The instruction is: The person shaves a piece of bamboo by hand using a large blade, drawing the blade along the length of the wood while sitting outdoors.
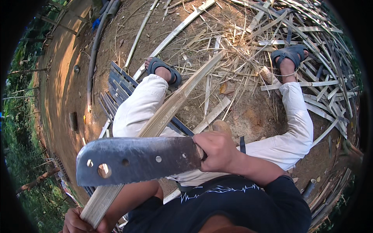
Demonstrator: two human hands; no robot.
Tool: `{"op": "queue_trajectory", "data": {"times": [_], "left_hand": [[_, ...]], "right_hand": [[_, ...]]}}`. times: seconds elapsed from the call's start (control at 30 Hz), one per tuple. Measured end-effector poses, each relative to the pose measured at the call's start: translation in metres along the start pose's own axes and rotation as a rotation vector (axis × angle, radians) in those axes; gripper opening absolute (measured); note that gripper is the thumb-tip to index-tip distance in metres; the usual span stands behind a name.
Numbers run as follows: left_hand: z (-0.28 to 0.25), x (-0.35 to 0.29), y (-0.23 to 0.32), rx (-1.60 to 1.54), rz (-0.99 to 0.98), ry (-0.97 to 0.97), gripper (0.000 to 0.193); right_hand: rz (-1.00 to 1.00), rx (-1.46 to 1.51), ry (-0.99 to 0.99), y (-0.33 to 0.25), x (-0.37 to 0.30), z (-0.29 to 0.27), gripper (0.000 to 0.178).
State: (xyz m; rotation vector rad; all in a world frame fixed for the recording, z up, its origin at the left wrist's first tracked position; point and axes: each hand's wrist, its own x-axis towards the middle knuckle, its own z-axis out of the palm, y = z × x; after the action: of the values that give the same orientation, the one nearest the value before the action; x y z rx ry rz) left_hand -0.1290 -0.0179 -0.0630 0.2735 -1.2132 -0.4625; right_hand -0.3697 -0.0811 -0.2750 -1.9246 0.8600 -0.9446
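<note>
My right hand (217,152) is closed round the wooden handle of a cleaver (140,159). Its broad dark blade has several round holes and points to the left, lying across a long pale bamboo strip (167,112). The blade hides part of the strip; whether it touches the wood I cannot tell. At the lower left, my left hand (83,222) grips the near end of that strip. From there the strip slants up and right, passing over my left leg, with its far end near the shavings on the ground.
Split bamboo strips (311,70) lie heaped at the right around my right sandal (289,56). Thin shavings (233,50) litter the ground ahead. Dark slats (120,83) are stacked by my left leg. A long pole (94,58) and a short log (73,121) lie farther left.
</note>
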Motion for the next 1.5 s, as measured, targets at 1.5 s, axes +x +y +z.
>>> {"op": "queue_trajectory", "data": {"times": [1.5], "left_hand": [[0.046, 0.001, -0.026, 0.195, 0.027, 0.116, 0.03]], "right_hand": [[0.77, -0.282, -0.133, 0.192, 0.025, -0.044, 0.021]]}}
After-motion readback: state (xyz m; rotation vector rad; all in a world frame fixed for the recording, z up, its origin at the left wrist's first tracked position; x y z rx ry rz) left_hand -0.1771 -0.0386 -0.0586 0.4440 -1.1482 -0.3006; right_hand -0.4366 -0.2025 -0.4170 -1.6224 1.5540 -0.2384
